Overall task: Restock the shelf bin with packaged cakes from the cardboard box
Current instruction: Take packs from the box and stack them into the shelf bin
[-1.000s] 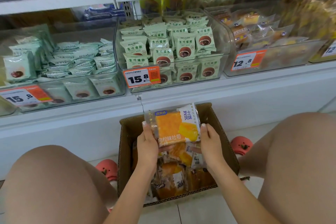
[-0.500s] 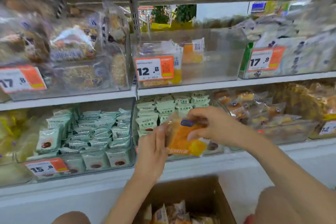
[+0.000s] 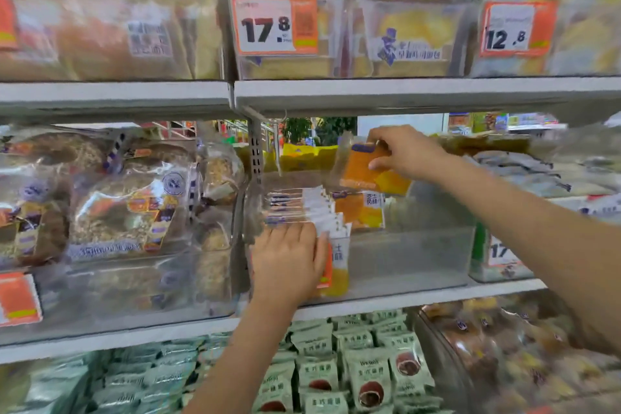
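- Head view, right hand (image 3: 405,151): thumb and fingers pinch the top edge of an orange cake packet (image 3: 366,168). The packet hangs above the open top of the clear bin (image 3: 410,255) on the middle shelf (image 3: 420,296). Gripping the upper edge probably leaves the packet's lower end free to enter the bin first
- Head view, left hand (image 3: 289,262): fingers lie straight and close together, flat against the front left of the bin, fingertips at the bin's top rim touching the row of packets (image 3: 309,212) inside. The hand holds nothing. Judged purpose: to steady the bin and keep the standing row pressed together while the next packet goes in
- Head view, bin contents: the row stands upright in the left part of the bin, with one more orange packet behind it; the right part is bare clear plastic, so the task appears far from complete
- Head view, cardboard box: not visible, so the remaining stock cannot be judged
- Head view, surroundings: price tag (image 3: 275,25) on the upper shelf bin, large bread bags (image 3: 127,208) left of the bin, green packets (image 3: 369,376) on the shelf below
- Next step, as a judgement: lower the packet upright just beside the existing row
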{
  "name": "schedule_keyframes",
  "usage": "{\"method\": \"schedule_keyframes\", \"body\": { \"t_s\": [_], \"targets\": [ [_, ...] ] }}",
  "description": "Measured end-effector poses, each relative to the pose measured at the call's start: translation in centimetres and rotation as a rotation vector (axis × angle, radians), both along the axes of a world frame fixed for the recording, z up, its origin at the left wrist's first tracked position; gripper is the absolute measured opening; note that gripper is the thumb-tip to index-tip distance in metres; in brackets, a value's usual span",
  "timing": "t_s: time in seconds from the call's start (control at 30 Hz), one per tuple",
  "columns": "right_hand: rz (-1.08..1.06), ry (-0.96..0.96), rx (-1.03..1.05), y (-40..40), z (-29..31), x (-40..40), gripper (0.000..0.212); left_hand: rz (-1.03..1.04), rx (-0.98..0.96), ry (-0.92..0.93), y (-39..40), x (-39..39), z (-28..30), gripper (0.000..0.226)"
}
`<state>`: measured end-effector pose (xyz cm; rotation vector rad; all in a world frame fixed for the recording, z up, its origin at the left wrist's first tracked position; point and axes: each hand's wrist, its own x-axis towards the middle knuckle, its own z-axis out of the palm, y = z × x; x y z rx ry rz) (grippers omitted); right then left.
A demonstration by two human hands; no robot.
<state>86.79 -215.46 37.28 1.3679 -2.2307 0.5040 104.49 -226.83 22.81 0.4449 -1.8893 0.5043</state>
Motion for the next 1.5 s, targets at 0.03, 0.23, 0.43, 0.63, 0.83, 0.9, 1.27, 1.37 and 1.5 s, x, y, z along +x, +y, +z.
{"method": "schedule_keyframes", "body": {
  "t_s": [0.03,0.23,0.43,0.63,0.83,0.9,1.27,1.37,1.5],
  "targets": [
    [-0.035,0.019,0.103,-1.5,-0.5,-1.5,0.044,0.010,-0.034,0.042,-0.1,-0.1,-0.2,0.043],
    [-0.096,-0.020,0.451,-8.0,-4.2,-7.8,0.043,-0.017,-0.153,0.162,-1.1,-1.0,-1.2,0.048],
    [0.000,-0.192,0.414,-11.7,-6.5,-10.0,0.056,-0.016,-0.171,0.119,-1.4,-1.1,-1.5,0.048],
    [-0.271,-0.151,0.241,-11.7,-7.6,-9.8,0.093,-0.019,-0.171,0.113,-1.4,-1.0,-1.4,0.045],
    [-0.397,-0.904,-0.487,-11.1,-6.9,-11.5,0.081,-0.033,-0.165,0.126,-1.5,-1.0,-1.6,0.047],
    [-0.336,-1.156,-0.526,-11.6,-7.9,-12.8,0.081,-0.030,-0.166,0.123,-1.4,-1.0,-1.5,0.048],
    [-0.264,-1.313,-0.424,-10.7,-6.9,-11.6,0.080,-0.050,-0.128,0.104,-1.4,-1.1,-1.5,0.055],
    [-0.126,-1.222,-0.424,-8.0,-4.9,-7.4,0.069,-0.075,-0.073,0.073,-1.1,-0.8,-1.1,0.053],
    [0.030,-0.753,-0.626,-0.9,-5.1,0.2,0.048,-0.154,0.020,-0.040,-0.7,0.1,-0.3,0.053]
  ]
}}
